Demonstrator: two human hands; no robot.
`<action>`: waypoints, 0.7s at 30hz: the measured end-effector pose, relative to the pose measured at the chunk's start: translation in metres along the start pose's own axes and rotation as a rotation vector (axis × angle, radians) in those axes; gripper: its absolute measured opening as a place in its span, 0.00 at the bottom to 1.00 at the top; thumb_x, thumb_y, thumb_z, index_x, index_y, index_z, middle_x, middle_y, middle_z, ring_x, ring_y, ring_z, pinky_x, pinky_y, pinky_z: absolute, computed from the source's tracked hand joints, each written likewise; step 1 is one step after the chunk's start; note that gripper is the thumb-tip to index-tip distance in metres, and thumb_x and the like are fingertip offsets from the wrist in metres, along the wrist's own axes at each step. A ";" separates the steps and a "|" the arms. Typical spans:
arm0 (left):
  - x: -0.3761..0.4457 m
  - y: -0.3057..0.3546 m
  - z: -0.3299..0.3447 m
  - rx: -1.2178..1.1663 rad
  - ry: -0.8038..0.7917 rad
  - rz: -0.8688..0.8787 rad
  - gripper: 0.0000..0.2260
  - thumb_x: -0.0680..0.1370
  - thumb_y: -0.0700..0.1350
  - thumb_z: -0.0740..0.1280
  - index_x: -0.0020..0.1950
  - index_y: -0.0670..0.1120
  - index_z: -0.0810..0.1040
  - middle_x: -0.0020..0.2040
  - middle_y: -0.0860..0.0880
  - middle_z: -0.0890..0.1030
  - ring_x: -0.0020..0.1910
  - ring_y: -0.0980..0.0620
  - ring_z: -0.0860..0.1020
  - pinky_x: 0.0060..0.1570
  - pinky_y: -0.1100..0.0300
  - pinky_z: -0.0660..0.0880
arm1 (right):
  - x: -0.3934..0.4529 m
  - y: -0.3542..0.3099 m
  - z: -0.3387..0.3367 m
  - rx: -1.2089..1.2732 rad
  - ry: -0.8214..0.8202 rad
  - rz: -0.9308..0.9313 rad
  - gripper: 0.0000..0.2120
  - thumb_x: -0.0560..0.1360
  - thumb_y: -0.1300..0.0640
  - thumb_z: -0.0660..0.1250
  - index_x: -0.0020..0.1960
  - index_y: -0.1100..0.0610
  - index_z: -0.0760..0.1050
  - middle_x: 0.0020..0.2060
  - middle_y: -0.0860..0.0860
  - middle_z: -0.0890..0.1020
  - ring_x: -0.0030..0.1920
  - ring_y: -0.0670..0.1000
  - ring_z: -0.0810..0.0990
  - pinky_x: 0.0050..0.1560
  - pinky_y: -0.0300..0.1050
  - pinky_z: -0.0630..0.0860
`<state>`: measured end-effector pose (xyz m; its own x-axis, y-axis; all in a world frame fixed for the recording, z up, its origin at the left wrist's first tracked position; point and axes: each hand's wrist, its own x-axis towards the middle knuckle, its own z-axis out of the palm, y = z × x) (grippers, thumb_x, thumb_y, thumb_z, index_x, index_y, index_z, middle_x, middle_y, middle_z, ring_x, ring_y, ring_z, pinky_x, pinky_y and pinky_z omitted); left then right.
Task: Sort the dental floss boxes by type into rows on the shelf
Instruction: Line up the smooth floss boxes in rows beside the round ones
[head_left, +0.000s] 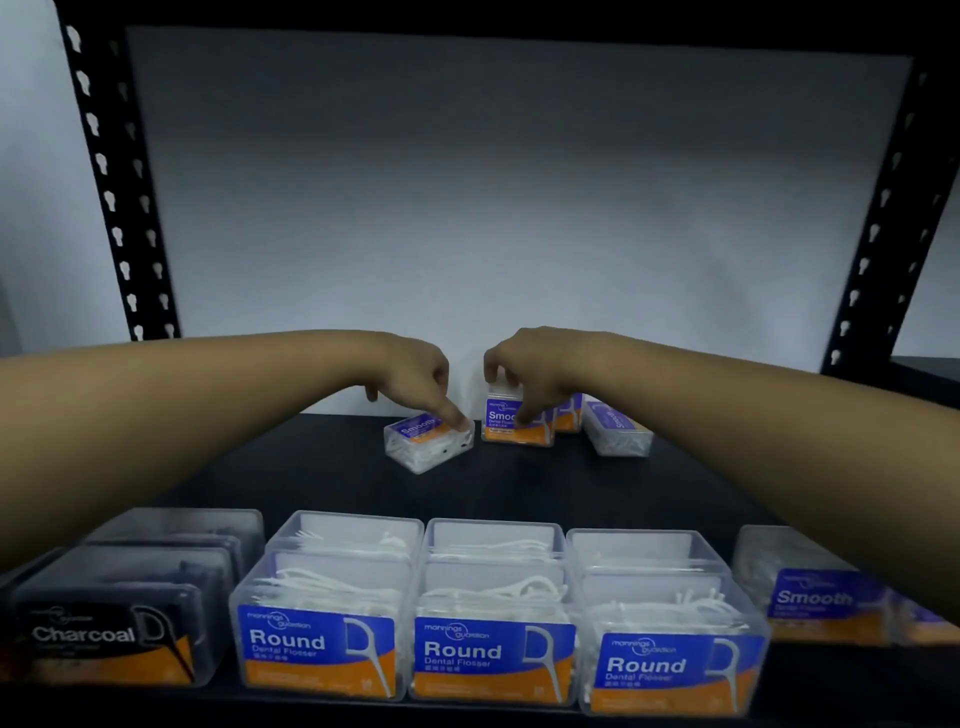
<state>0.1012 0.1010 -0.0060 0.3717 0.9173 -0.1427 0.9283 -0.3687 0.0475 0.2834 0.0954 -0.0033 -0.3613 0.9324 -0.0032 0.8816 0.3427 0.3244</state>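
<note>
**Both hands at the back of the shelf, on two Smooth boxes**

Left hand (415, 376): index finger stretched down, tip pressing the top of a Smooth box lying flat (429, 440) and skewed on the black shelf (322, 483); the other fingers are loosely curled and hold nothing.

Right hand (530, 369): fingers curled over an upright Smooth box (514, 421), pinching it from above. Its top edge is hidden under the fingers.

Behind that hand another box (569, 415) is mostly covered; its label is unreadable. A further Smooth box on its side (618, 428) lies just to the right.

Front edge: Charcoal boxes (111, 623) at left, dark and blurred; three columns of Round boxes (493, 623) in the centre; a front Smooth box (815, 592) at right, partly cut off by the right forearm.
</note>
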 end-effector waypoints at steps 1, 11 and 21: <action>0.003 0.003 0.002 -0.031 -0.045 -0.044 0.27 0.72 0.65 0.72 0.60 0.47 0.78 0.55 0.50 0.80 0.57 0.47 0.80 0.59 0.45 0.80 | 0.002 -0.001 0.001 0.011 -0.010 0.002 0.33 0.70 0.47 0.79 0.70 0.51 0.71 0.62 0.50 0.78 0.57 0.53 0.78 0.57 0.49 0.78; -0.002 0.004 0.013 -0.138 -0.004 0.007 0.33 0.65 0.51 0.83 0.66 0.47 0.78 0.61 0.50 0.81 0.54 0.47 0.82 0.58 0.50 0.81 | -0.004 -0.005 0.016 0.001 -0.040 -0.098 0.30 0.68 0.47 0.79 0.68 0.47 0.75 0.51 0.48 0.75 0.52 0.54 0.77 0.50 0.47 0.76; -0.023 0.012 0.024 -0.071 0.046 0.146 0.38 0.60 0.47 0.86 0.67 0.55 0.74 0.59 0.54 0.78 0.53 0.51 0.80 0.50 0.60 0.79 | -0.031 -0.011 0.011 0.180 -0.179 -0.169 0.22 0.70 0.49 0.79 0.63 0.43 0.81 0.41 0.37 0.76 0.40 0.41 0.75 0.40 0.39 0.73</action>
<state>0.1035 0.0720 -0.0262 0.5007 0.8615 -0.0838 0.8623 -0.4881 0.1347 0.2880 0.0643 -0.0172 -0.4629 0.8601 -0.2144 0.8588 0.4950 0.1318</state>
